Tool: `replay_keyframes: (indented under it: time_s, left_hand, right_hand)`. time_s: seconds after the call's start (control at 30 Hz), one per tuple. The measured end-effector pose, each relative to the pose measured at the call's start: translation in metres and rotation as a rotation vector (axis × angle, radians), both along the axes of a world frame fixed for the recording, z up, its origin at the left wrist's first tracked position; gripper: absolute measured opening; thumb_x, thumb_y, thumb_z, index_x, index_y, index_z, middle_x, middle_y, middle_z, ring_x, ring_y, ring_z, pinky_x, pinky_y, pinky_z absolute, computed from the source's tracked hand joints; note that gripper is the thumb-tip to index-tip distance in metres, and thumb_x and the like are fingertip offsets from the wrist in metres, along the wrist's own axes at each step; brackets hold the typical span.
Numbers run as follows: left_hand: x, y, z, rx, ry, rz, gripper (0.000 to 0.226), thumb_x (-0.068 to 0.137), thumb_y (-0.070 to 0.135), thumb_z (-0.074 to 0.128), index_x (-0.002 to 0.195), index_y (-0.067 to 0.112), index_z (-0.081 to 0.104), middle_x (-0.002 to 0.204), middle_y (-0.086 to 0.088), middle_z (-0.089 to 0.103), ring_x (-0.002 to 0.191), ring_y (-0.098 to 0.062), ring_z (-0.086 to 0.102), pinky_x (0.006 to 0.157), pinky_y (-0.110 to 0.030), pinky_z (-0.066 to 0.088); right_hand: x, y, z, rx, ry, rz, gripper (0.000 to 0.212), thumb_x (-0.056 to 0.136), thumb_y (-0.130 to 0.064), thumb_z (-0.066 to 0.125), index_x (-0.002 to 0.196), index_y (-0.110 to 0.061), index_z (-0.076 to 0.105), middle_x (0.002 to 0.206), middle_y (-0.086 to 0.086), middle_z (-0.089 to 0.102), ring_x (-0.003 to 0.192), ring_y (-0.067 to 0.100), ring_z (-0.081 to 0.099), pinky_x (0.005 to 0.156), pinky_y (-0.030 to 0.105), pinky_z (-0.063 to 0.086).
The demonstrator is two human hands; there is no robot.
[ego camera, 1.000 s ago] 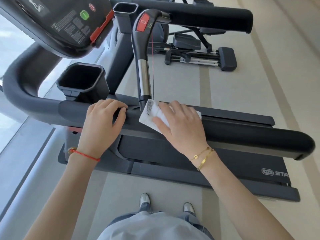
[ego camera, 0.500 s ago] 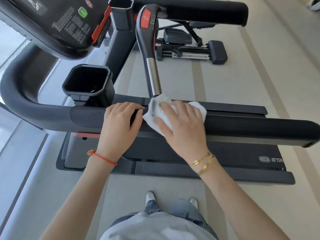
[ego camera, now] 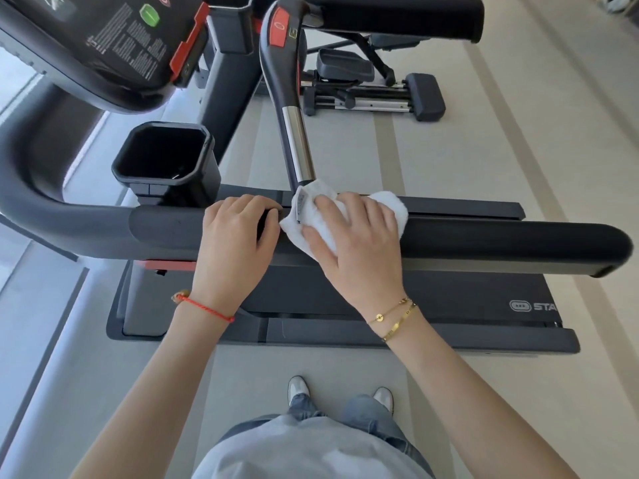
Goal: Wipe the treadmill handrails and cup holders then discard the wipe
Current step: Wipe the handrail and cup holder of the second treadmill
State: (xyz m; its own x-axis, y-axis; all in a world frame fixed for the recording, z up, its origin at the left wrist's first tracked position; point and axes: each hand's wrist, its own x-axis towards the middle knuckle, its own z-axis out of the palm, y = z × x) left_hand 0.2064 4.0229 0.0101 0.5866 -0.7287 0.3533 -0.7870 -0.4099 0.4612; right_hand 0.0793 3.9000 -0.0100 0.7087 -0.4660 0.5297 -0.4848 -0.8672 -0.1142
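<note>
A white wipe (ego camera: 390, 209) lies over the top of the near black handrail (ego camera: 501, 245), which runs left to right across the view. My right hand (ego camera: 356, 243) presses the wipe onto the rail with spread fingers, at the foot of the silver-and-black pulse grip (ego camera: 297, 150). Just left of it, my left hand (ego camera: 235, 240) grips the same rail with curled fingers. A black square cup holder (ego camera: 166, 160) sits behind the rail to the left. The far handrail (ego camera: 397, 15) crosses the top, with a second cup holder (ego camera: 230, 19) beside it.
The console (ego camera: 114, 46) with a green button hangs at top left. The treadmill deck (ego camera: 449, 299) lies below the rail. Another exercise machine (ego camera: 370, 88) stands on the floor beyond. My shoes (ego camera: 299, 388) are on pale flooring in front of the treadmill.
My right hand and the wipe slid slightly along the near rail and the wipe bunched up against the pulse grip's base. My left hand kept its grip. The camera shifted a little.
</note>
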Motion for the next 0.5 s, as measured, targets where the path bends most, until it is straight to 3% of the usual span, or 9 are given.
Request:
replay_keyframes:
  time_s: [0.13,0.5]
  left_hand:
    - [-0.008,-0.007,0.004,-0.018,0.013,-0.029,0.018,0.098,0.012,0.054,0.103,0.011,0.070,0.095,0.000,0.071,0.089,-0.024,0.063,0.097,-0.047,0.044]
    - [-0.085,-0.089,0.013,-0.028,0.040,-0.196,0.017,0.097,0.014,0.055,0.104,0.012,0.071,0.097,0.003,0.071,0.094,-0.023,0.064,0.096,-0.044,0.044]
  right_hand:
    - [-0.027,-0.020,-0.003,0.004,-0.019,-0.031,0.042,0.098,-0.051,0.039,0.123,-0.022,0.058,0.105,0.003,0.058,0.096,0.025,0.052,0.090,0.037,0.037]
    - [-0.100,-0.097,0.004,-0.005,-0.070,-0.147,0.033,0.095,-0.042,0.046,0.097,-0.017,0.066,0.079,0.001,0.058,0.075,0.026,0.051,0.077,0.036,0.039]
